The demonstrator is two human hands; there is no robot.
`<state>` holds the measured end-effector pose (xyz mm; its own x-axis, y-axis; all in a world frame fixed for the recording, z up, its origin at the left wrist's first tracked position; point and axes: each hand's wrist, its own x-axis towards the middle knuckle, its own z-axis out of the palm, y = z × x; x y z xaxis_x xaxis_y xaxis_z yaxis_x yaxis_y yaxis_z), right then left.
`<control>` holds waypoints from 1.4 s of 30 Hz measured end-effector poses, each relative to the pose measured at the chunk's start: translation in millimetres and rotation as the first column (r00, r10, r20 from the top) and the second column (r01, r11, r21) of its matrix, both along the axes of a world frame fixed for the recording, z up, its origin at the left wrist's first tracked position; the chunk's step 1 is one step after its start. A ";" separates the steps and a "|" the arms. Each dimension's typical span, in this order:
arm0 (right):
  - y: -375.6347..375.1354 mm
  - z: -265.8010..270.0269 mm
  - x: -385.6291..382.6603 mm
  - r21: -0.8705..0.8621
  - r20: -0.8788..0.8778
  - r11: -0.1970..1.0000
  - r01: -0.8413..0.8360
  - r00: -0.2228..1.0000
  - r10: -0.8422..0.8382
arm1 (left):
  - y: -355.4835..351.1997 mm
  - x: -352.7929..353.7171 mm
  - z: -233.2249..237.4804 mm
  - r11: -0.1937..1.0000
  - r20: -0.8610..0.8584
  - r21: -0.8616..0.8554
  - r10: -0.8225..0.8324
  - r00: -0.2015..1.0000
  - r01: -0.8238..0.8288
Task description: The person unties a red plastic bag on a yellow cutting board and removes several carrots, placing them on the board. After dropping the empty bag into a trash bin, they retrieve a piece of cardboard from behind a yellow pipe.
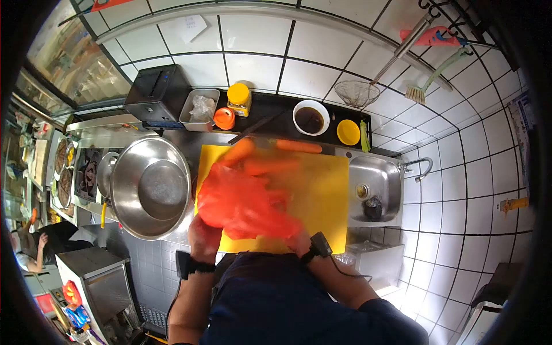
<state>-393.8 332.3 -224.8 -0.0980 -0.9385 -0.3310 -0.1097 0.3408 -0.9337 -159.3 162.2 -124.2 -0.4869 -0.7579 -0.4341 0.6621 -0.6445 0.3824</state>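
Note:
Over a yellow board (322, 201), a red plastic bag (241, 201) is held between my two hands. My left hand (205, 234) grips the bag's lower left edge. At the bag's lower right corner, my right hand (297, 240) is closed on the plastic. Several carrots (299, 146) lie at or spill from the bag's upper side onto the back of the board; some are blurred by motion. The bag partly hides its contents and my fingers.
A large steel bowl (150, 187) stands left of the board, a sink (376, 190) right. Behind are a white bowl of dark liquid (310, 118), a yellow-lidded jar (238, 98), an orange-lidded container (224, 118) and a yellow dish (348, 132). Another person's arm (40, 250) shows far left.

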 end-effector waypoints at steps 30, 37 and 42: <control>-54.3 -15.7 36.8 0.648 0.546 0.705 0.289 0.469 -0.694 | 106.7 130.9 -45.3 0.972 0.748 -0.061 -0.105 0.655 0.226; -20.8 6.8 14.7 0.672 0.529 0.722 0.164 0.576 -0.624 | 97.0 98.4 18.3 0.974 0.355 -0.165 0.208 0.911 -0.158; -4.6 45.2 14.7 0.692 0.561 0.715 0.096 0.552 -0.617 | 90.2 74.2 37.6 0.901 0.531 -0.409 0.365 0.765 -0.145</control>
<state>-379.1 327.7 -179.6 0.1296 -0.5020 -0.8551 0.7455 0.6180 -0.2497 -85.1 252.3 -86.6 0.0100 -0.9626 -0.2706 0.3605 -0.2490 0.8989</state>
